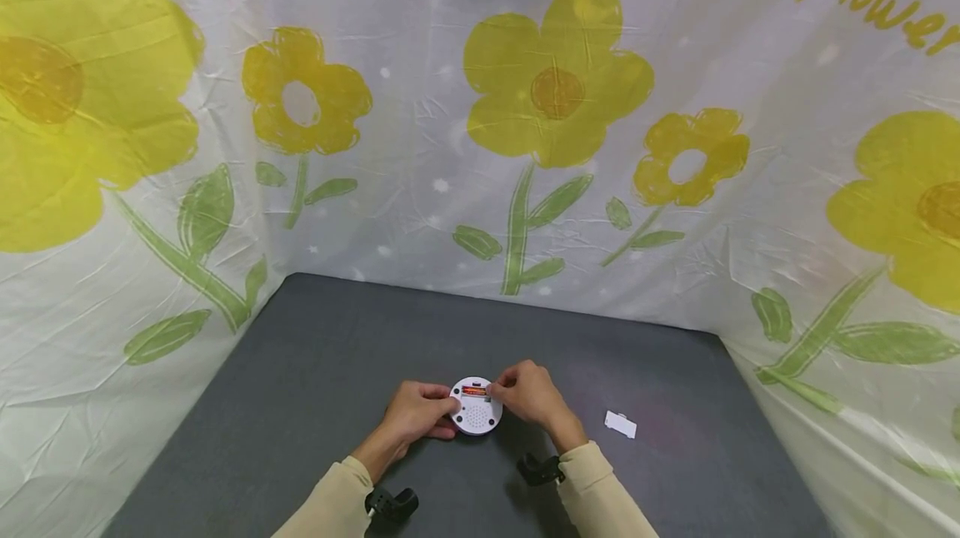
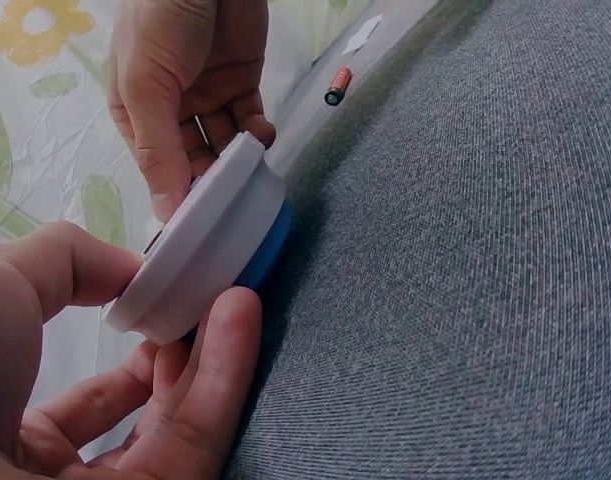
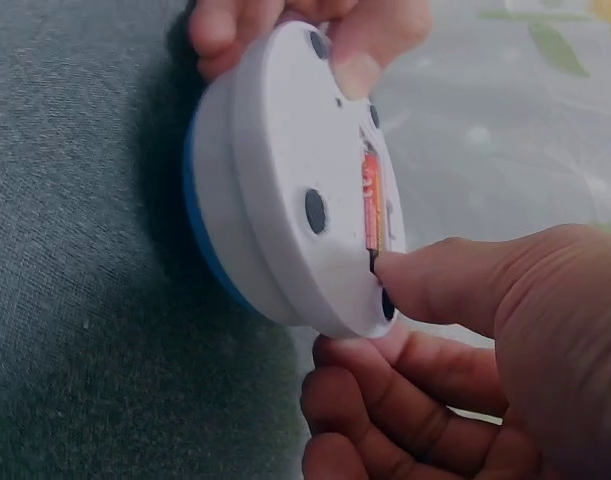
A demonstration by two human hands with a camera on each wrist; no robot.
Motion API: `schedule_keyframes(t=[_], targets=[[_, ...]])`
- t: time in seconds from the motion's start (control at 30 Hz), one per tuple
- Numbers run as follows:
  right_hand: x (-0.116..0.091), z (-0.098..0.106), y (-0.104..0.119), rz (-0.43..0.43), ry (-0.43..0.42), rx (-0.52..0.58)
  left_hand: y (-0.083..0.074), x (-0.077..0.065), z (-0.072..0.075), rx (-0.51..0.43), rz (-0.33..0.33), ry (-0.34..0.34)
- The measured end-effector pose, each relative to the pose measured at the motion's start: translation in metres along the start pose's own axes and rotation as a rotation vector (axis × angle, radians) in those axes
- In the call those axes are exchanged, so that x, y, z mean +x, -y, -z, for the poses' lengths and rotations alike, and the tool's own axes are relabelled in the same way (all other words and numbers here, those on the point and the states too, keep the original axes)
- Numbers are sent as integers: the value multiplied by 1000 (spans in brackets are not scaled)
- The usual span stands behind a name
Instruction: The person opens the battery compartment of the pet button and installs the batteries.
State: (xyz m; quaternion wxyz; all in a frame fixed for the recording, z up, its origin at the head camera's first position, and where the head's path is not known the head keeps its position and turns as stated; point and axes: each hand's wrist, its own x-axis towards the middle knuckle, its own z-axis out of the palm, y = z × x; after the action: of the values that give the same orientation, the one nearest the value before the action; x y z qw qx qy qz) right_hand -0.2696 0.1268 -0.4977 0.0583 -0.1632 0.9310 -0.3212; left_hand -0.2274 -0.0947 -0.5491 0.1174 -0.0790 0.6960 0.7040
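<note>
A round white battery-powered device (image 1: 476,417) with a blue lower part is held with its back facing up. That back has dark round feet, a grid of small holes and an uncovered battery compartment with a red battery (image 3: 372,200) in it. My left hand (image 1: 418,413) grips the rim, thumb on the back (image 2: 175,240) and fingers underneath. On the opposite side, my right hand (image 1: 531,395) has its thumb pressed at the battery's end, while its other fingers (image 3: 385,385) curl against the rim.
A small white battery cover (image 1: 621,425) lies on the dark grey table (image 1: 375,321), to the right of the hands. Another battery (image 2: 338,86) lies on the cloth beyond the device in the left wrist view. Flower-printed curtains (image 1: 420,213) enclose the table's back and sides.
</note>
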Motion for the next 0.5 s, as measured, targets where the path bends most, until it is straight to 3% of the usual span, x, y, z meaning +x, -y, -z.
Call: schedule_keyframes(t=[0.27,0.5], targets=[[23,-22,-49,127,-46,-51,-1,0,0,-4,-6,4],[2,6,-9,105,-22,-18,-2,-1,0,10,4,-5]])
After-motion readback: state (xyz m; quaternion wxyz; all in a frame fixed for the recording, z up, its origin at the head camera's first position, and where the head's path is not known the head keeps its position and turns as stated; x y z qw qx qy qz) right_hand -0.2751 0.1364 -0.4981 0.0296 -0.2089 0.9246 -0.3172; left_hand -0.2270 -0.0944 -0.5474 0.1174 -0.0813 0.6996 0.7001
